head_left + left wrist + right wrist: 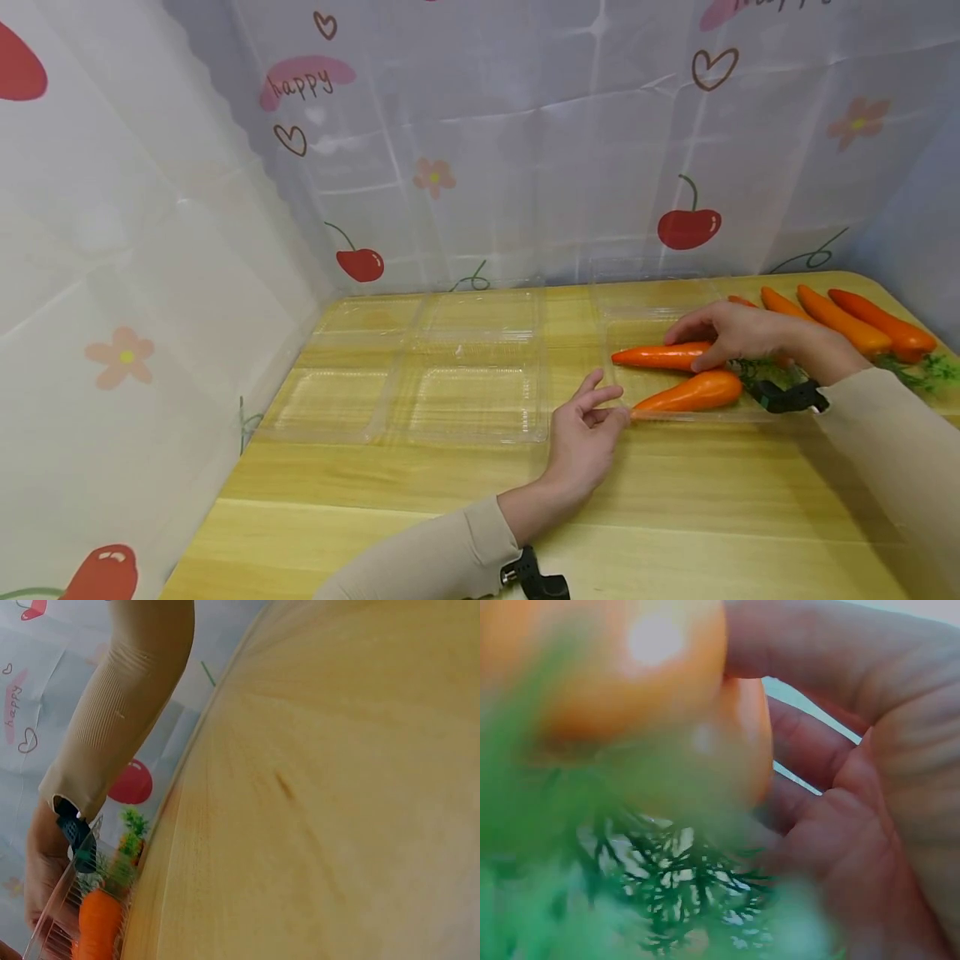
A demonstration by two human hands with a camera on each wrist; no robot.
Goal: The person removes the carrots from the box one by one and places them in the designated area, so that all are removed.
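Note:
My right hand [738,337] grips an orange-red carrot [652,357] with thumb and fingers, low inside a clear plastic container [630,321]. A second carrot [693,393] lies in front of it in the same container, its tip pointing left. At the container's near left corner, my left hand [585,437] pinches the rim between thumb and forefinger, the other fingers spread. Blurred green carrot tops [682,877] cover the lower part of the right wrist view. Through the container's wall, the left wrist view shows one carrot [99,926] and the right hand behind.
Several more carrots [843,321] with leafy tops lie at the table's right back. Two more clear containers [468,437] stand opened on the left, their lids folded back. A printed sheet [525,150] hangs behind the wooden table [480,475].

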